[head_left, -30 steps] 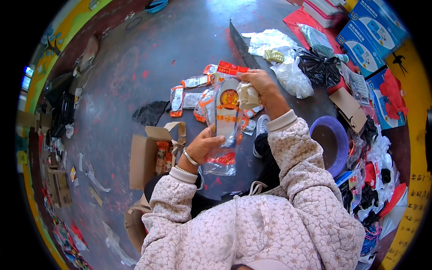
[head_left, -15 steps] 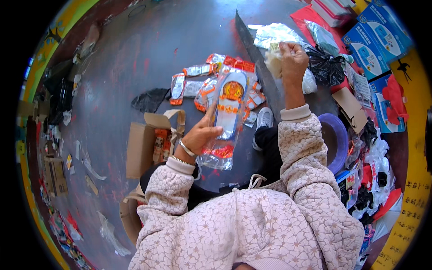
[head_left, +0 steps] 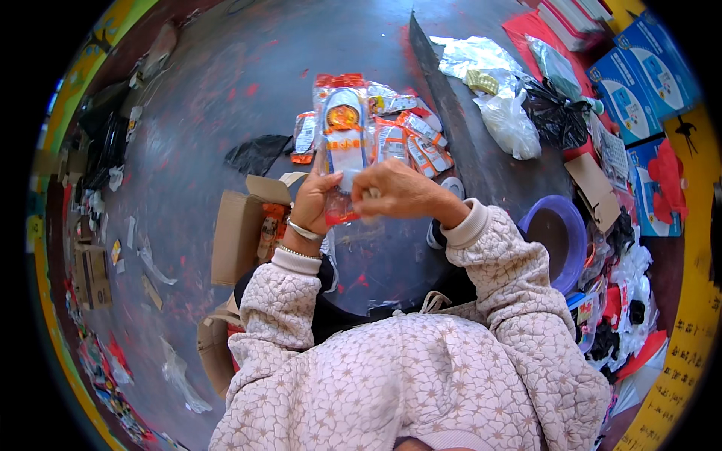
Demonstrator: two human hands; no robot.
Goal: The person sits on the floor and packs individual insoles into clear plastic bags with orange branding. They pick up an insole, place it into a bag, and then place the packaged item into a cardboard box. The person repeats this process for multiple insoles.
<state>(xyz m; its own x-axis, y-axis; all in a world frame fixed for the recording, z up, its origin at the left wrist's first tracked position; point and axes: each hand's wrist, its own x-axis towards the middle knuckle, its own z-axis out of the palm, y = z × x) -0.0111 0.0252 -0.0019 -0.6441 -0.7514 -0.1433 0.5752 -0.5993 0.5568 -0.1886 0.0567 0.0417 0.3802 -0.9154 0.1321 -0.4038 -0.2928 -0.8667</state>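
My left hand (head_left: 310, 199) grips the lower left side of a packet of insoles (head_left: 346, 139). The packet is clear plastic with red ends, and a white, blue-edged insole with an orange emblem shows through it. Over its lower end is my right hand (head_left: 406, 189), fingers curled and pinched together, slightly blurred; anything between the fingertips is too small to make out. Beyond the packet, several orange-and-white packets (head_left: 427, 143) lie in a pile on the floor. A yellowish roll (head_left: 482, 81) rests on white plastic bags (head_left: 508, 124) to the right.
An open cardboard box (head_left: 235, 229) holding orange packets stands left of my legs. At right are a purple tub (head_left: 573, 248), a black plastic bag (head_left: 555, 113) and blue boxes (head_left: 630, 90). A dark raised strip (head_left: 444, 90) runs along the floor. Black plastic (head_left: 257, 153) lies near the box.
My right hand has come down and left from above the yellowish roll to the packet's lower end. The left hand has shifted the packet slightly left and away from me.
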